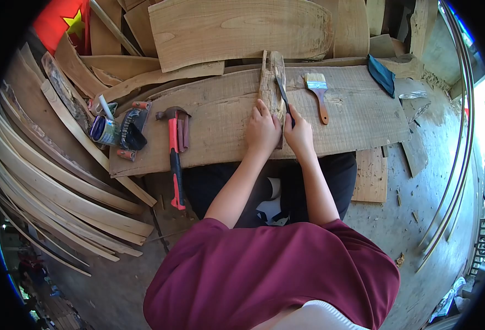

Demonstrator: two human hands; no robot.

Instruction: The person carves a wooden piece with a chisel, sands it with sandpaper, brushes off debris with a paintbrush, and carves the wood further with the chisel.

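A rough, weathered piece of wood [270, 77] with a split far end lies across a wide plank [215, 115]. My left hand [263, 129] is closed on its near part, fingers pressed against the top. In my right hand [299, 131] is a dark, narrow-bladed knife [282, 91], gripped by its handle. The blade points away from me and lies along the right side of the rough wood. Just right of it rests a paintbrush [318, 96] with pale bristles and a wooden handle. A hammer [174, 148] with a red and black handle lies left of my hands, overhanging the plank's near edge.
Dark reddish sticks [183, 135] lie beside the hammer. Further left are a black tool with orange-red ends [133, 129] and an open can [105, 131]. A teal cloth [381, 76] sits at the plank's right end. Curved wooden strips [61, 192] crowd the left; boards [237, 30] stand behind.
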